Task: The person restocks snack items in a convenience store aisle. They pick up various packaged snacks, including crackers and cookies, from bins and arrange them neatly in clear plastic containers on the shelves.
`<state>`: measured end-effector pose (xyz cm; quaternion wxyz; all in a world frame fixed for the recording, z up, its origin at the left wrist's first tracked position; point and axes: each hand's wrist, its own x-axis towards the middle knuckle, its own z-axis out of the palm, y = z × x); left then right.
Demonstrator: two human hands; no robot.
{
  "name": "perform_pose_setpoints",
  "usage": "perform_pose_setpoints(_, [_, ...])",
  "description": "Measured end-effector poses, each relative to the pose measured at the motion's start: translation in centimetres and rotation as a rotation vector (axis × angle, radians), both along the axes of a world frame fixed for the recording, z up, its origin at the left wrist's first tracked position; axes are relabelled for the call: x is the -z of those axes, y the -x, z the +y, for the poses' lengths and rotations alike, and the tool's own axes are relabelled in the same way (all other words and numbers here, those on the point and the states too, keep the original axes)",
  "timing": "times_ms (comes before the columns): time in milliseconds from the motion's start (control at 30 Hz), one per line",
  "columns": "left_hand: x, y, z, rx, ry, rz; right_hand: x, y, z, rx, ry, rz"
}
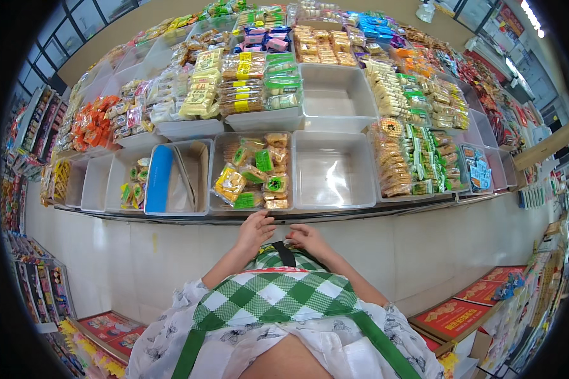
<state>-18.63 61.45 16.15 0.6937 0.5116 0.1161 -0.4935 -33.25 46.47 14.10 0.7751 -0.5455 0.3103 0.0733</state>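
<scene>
My left hand (256, 230) hangs just in front of the display's near edge, with its fingers apart and nothing in it. Beside it, my right hand (308, 239) is also empty, its fingers loosely bent over the green-and-white checked apron (275, 291). Nearest to my hands is a clear plastic bin (210, 189) of wrapped snack packs with green and yellow labels (264, 161). To its right stands a bare clear plastic bin (334, 170). Left of it, another bin holds a blue panel (159, 173) and a piece of cardboard (200, 170).
Farther back, another bare bin (339, 92) sits among bins of packaged snacks. Packs of round crackers (394, 163) stand at the front right. Red printed cartons (455, 317) lie on the floor side at lower right, and a red box (106, 327) at lower left. Stocked shelves (40, 123) line the left.
</scene>
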Motion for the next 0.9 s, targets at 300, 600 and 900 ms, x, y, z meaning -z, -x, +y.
perform_pose_setpoints(300, [1.2, 0.4, 2.0, -0.058, -0.011, 0.003, 12.4, 0.6, -11.7, 0.700, -0.583, 0.190])
perform_pose_setpoints(600, [0.6, 0.8, 2.0, -0.065, -0.018, -0.004, 17.8, -0.8, -15.0, 0.723, -0.594, 0.212])
perform_pose_setpoints(900, [-1.2, 1.1, 0.8, -0.014, -0.066, -0.026, 11.2, 1.6, -12.8, 0.814, -0.592, 0.083])
